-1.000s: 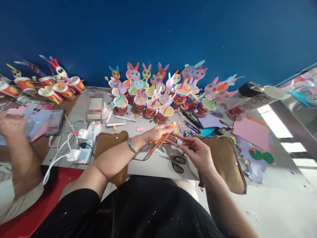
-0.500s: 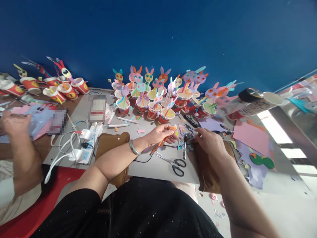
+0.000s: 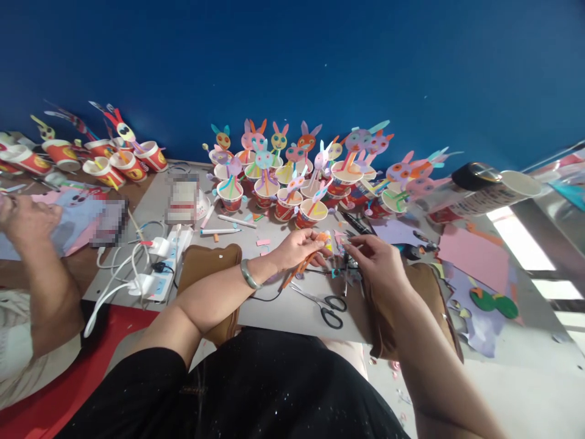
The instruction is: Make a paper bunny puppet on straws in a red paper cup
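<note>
In the head view, the left hand (image 3: pixel 302 249) is closed on orange strips (image 3: pixel 298 268), their upper ends between thumb and fingers and their loose ends hanging below the palm, pointing down towards the body. The right hand (image 3: pixel 381 262) is just to the right, apart from the strips, with thumb and fingertips drawn near each other; whether they grip anything I cannot tell. Scissors (image 3: pixel 320 302) lie on the table (image 3: pixel 274 314) below and between the hands, handles to the right. A brown pad (image 3: pixel 205 274) lies beyond the left wrist, and a second brown pad (image 3: pixel 427 292) lies partly under the right forearm. Beyond the hands, red and white cups (image 3: pixel 308 224) stand crowded together near the blue wall (image 3: pixel 292 61), with paper rabbits (image 3: pixel 279 140) on stems rising from them; green strips (image 3: pixel 397 200) show inside one cup at the right of the group. At far left, near a co-worker's hand (image 3: pixel 34 219), more cups (image 3: pixel 156 158) stand, some with paper figures in them
</note>
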Available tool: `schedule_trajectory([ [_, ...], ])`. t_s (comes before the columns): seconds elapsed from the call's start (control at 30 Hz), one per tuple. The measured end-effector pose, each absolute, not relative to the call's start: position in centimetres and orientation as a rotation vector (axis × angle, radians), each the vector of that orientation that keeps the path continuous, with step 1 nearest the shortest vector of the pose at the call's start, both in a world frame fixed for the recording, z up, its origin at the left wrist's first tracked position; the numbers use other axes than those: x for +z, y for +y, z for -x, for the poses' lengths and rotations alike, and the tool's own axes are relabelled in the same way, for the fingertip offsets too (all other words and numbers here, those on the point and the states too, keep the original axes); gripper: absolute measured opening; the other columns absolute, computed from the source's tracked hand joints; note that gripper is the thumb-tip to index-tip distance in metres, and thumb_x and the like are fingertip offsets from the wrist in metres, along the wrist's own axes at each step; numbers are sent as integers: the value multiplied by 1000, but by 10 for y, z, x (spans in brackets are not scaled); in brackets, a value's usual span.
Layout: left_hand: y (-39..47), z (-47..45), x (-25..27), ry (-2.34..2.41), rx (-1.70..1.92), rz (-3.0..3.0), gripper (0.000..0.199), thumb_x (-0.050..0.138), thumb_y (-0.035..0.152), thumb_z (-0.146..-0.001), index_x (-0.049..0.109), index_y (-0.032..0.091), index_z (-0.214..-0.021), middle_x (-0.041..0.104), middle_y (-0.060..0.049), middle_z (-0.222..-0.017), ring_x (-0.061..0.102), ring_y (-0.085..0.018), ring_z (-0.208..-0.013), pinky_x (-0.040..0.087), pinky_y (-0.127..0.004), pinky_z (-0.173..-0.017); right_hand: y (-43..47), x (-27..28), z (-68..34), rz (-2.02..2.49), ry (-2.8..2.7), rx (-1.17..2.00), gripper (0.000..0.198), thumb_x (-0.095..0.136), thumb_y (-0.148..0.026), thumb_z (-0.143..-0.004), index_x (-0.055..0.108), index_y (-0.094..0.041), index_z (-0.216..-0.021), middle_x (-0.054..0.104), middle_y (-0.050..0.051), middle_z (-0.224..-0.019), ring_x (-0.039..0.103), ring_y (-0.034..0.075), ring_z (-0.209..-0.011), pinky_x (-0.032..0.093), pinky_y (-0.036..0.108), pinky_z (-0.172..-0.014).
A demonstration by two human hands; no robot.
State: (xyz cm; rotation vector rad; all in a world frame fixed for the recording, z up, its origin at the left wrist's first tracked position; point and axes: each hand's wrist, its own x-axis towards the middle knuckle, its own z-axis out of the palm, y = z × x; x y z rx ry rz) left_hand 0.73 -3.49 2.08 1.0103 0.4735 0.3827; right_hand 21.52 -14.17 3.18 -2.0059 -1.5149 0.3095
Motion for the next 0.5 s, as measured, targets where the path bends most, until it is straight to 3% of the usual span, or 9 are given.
schedule_trajectory([
  [0.17,-36,-7,21,462,398,-1035,47,81,50,-79,56,14,-96,73,-6,-84,71,-13,-64,56,-25,-63,-129,39,-174,1641,-1202,734,42,74,-59,-82,74,-19,-95,75,6,-82,67,18,-67,55,31,-59],
  [0.3,-37,-9,20,462,452,-1045,48,82,50,-78,55,14,-93,70,-3,-80,69,-12,-62,56,-24,-62,-123,31,-156,1601,-1012,582,41,82,-56,-74,70,-20,-90,70,2,-72,65,17,-63,56,31,-59],
  [0.5,-39,-9,26,497,562,-1077,50,80,55,-77,51,16,-92,67,1,-75,68,-11,-61,55,-23,-61,-127,25,-139,1608,-1017,327,28,77,-48,-81,71,-21,-83,71,5,-82,66,18,-70,58,35,-68],
])
